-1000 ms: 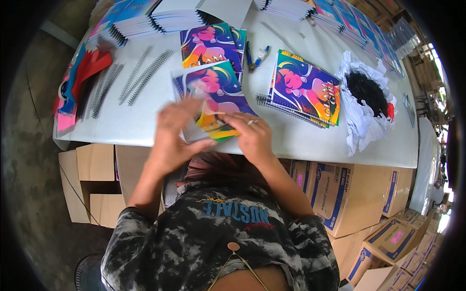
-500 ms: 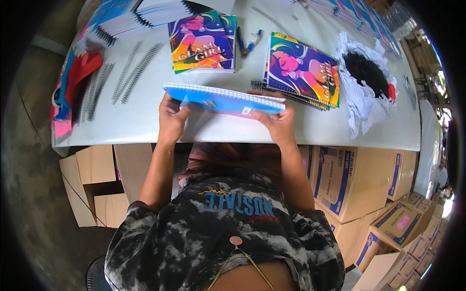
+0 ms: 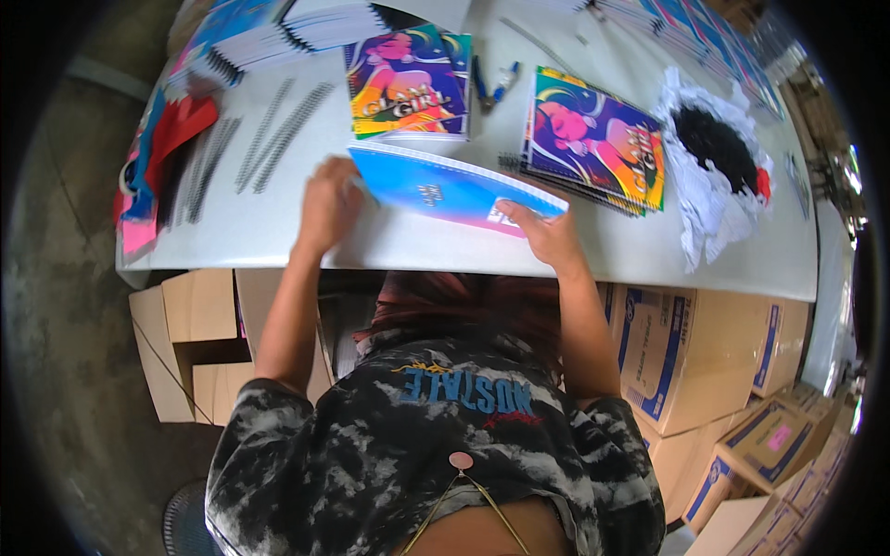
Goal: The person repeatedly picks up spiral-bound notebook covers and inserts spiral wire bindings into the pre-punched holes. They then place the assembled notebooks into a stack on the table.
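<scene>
White desk (image 3: 213, 250), blue notebook (image 3: 399, 181) held by the right grip (image 3: 552, 233)
Left grip (image 3: 329, 208) blurred, closure unclear; wire coils (image 3: 295, 137) leftward; cardboard boxes (image 3: 705, 361) below the right.

A head-worn fisheye looks down over the white table (image 3: 640, 248).

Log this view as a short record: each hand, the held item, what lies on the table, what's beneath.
Right hand: grips the blue-and-pink pad by its right end
Left hand: at the pad's left end, blurred; contact unclear
Pad: tilted, row of holes along its far edge
Table left: loose coils
Table right: purple-covered notebooks, crumpled white cloth
Beneath: cardboard boxes
</scene>
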`<state>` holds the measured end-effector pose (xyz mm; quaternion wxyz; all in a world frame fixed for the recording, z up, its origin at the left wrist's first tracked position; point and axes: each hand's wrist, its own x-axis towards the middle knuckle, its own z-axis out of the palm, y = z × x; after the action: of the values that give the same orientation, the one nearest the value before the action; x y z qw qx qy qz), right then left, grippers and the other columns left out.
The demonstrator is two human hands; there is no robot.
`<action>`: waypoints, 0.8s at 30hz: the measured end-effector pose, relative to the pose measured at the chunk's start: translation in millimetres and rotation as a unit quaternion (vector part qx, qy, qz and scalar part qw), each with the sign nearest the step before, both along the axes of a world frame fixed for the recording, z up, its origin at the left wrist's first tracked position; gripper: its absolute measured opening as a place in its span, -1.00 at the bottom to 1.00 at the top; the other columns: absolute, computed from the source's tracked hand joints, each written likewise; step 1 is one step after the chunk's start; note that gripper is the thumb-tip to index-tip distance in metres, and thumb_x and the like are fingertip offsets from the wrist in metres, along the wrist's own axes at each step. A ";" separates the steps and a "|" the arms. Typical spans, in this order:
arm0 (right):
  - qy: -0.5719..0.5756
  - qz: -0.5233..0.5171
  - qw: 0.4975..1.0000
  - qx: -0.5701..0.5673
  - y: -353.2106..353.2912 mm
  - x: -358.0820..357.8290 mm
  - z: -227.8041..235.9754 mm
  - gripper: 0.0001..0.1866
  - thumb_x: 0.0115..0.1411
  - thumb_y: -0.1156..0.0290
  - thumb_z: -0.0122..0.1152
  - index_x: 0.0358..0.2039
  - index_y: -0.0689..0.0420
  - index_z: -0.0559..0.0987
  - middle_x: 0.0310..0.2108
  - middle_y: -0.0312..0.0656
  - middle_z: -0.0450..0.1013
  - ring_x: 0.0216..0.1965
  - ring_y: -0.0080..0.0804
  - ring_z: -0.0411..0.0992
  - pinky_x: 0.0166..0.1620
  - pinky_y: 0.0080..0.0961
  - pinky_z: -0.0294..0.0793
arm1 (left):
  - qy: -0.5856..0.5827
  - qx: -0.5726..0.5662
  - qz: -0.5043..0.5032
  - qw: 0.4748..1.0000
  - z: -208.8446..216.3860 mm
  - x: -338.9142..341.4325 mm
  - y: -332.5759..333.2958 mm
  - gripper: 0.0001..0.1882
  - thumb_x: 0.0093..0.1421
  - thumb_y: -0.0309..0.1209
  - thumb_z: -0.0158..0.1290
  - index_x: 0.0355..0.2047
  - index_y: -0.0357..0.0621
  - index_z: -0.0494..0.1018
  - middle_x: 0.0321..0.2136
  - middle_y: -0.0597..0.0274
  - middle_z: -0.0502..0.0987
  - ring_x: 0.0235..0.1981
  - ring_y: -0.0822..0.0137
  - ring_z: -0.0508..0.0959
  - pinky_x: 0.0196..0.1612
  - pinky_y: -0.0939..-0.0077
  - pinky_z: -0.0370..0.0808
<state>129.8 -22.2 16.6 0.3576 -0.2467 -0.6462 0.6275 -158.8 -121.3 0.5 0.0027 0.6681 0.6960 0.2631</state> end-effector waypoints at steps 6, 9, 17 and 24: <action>0.040 -0.011 0.998 0.049 -4.2 -9.3 4.8 -0.71 0.09 0.57 0.15 -0.13 0.26 0.50 -0.28 -0.24 0.51 -0.29 -0.66 0.39 -0.18 -0.67 0.40 | 0.122 0.001 0.251 0.960 -9.2 -88.7 40.1 -0.79 0.07 -0.27 0.03 -0.31 -0.07 0.47 -0.31 0.13 0.46 -0.22 0.12 0.45 -0.19 0.24 0.39; 0.041 -0.008 0.997 0.058 -3.2 -4.7 -0.1 -0.70 0.08 0.60 0.15 -0.12 0.28 0.50 -0.20 -0.20 0.49 -0.23 -0.65 0.39 -0.14 -0.67 0.40 | 0.119 -0.032 0.273 0.954 -7.8 -94.8 48.2 -0.74 0.11 -0.16 -0.01 -0.33 -0.06 0.45 -0.29 0.15 0.46 -0.20 0.13 0.44 -0.18 0.23 0.39; 0.050 0.003 0.996 0.069 -1.8 1.5 0.1 -0.67 0.06 0.61 0.18 -0.11 0.30 0.48 -0.18 -0.16 0.48 -0.19 -0.59 0.40 -0.10 -0.62 0.39 | 0.104 0.011 0.292 0.951 -5.1 -115.6 45.3 -0.69 0.11 -0.15 0.00 -0.31 -0.13 0.39 -0.32 0.12 0.48 -0.25 0.09 0.47 -0.21 0.25 0.40; 0.057 0.002 0.996 0.069 -1.0 -3.7 8.9 -0.67 0.05 0.61 0.18 -0.12 0.31 0.47 -0.16 -0.13 0.47 -0.19 -0.57 0.40 -0.10 -0.63 0.37 | 0.035 0.136 0.307 0.941 34.7 -133.3 27.9 -0.70 0.13 -0.35 -0.15 -0.15 -0.19 0.38 -0.27 0.02 0.49 -0.27 0.11 0.51 -0.21 0.26 0.39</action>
<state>126.0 -23.2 25.5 0.4084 -0.1843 -0.6670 0.5953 -292.0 -93.4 35.2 -0.1937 0.4252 0.8243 0.3197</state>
